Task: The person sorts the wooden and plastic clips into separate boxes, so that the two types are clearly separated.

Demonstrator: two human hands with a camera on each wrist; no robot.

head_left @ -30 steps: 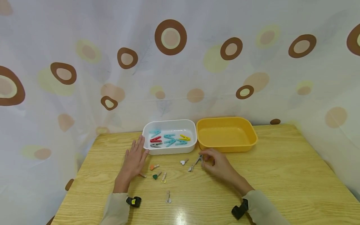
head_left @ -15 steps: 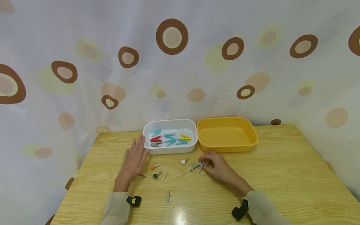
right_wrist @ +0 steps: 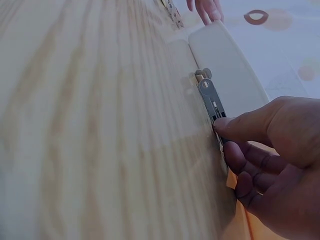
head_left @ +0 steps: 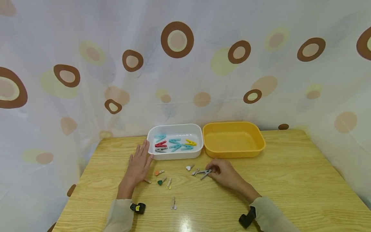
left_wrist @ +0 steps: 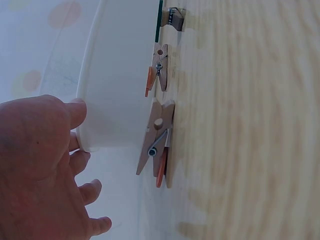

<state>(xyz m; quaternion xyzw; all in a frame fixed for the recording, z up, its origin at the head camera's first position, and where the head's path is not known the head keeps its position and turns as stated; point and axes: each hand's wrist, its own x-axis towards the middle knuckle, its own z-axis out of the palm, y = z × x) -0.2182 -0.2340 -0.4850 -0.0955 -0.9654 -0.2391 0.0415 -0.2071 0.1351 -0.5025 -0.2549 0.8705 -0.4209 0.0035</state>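
Observation:
My right hand (head_left: 227, 174) pinches a grey plastic clothespin (head_left: 205, 173) by one end, low over the table in front of the trays. The clothespin's other end reaches a small wooden clip with a white heart (head_left: 194, 173); whether it grips the clip I cannot tell. In the right wrist view the thumb and fingers hold the grey clothespin (right_wrist: 214, 102) along its side. With fingers extended, my left hand (head_left: 138, 166) rests against the left end of the white tray (head_left: 176, 157). That tray holds several blue clothespins plus red, yellow and grey ones.
A yellow tray (head_left: 234, 154) stands right of the white one. Several small wooden clips lie on the table: an orange one (head_left: 157, 173), a green-heart one (head_left: 160, 182), a yellow-tipped one (head_left: 169, 184), another white-heart one (head_left: 189, 168), and one nearer the front (head_left: 173, 203).
My right hand has come slightly nearer the front edge, and the grey clothespin in it has turned to lie flatter, pointing left. The left hand has stayed at the white tray.

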